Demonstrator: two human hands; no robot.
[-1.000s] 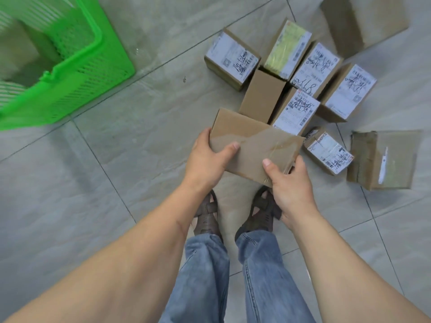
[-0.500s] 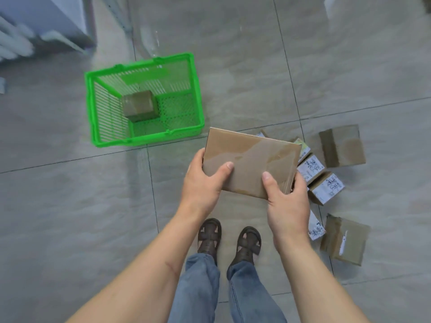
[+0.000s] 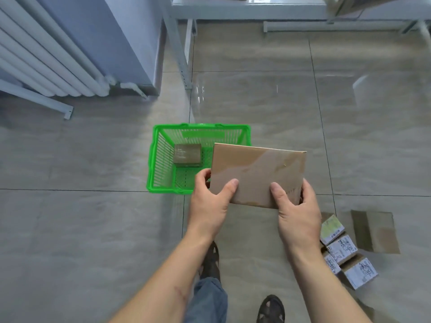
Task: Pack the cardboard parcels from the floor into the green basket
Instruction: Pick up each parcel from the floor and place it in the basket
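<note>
Both hands, left hand (image 3: 210, 201) and right hand (image 3: 297, 212), grasp the flat brown cardboard parcel (image 3: 257, 174), now carried over the green plastic basket's (image 3: 152, 159) near-right corner, ready for lowering.

Head-worn view, forward and down

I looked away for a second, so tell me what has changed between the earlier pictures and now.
The flat cardboard parcel has been lifted from the pile and carried toward the green basket; it now overlaps the basket's right side. The person has stepped forward, leaving the labelled parcels on the floor behind at the right. Unchanged: left hand and right hand keep their grip, and one small parcel lies in the basket.
</note>
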